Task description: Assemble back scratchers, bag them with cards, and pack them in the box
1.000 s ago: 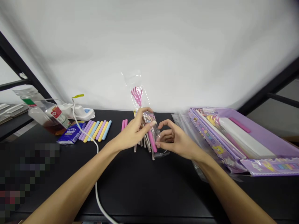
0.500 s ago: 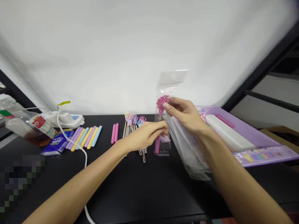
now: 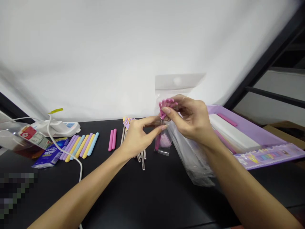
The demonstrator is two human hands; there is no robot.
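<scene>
A clear plastic bag (image 3: 177,83) stands upright over the black table (image 3: 152,197), with a pink hand-shaped stick (image 3: 165,106) inside it. My right hand (image 3: 190,119) pinches the pink head of that stick through the bag. My left hand (image 3: 139,135) pinches the bag's lower part, beside the stick's pink handle (image 3: 157,143). Behind my left hand lie several metal sticks with small coloured hand heads (image 3: 127,121); their metal ends (image 3: 142,159) show below my wrist.
Two pink sleeves (image 3: 112,139) and a row of pastel sleeves (image 3: 79,145) lie at left, near a blue packet (image 3: 49,156), a white cable (image 3: 69,152), a power strip (image 3: 58,128) and a bottle (image 3: 21,138). At right are clear bags (image 3: 190,159) and a purple box (image 3: 250,140).
The bagged pink stick moved right from over the stick pile. My right hand rose from its base to pinch the pink head; my left hand slid to the bag's lower part.
</scene>
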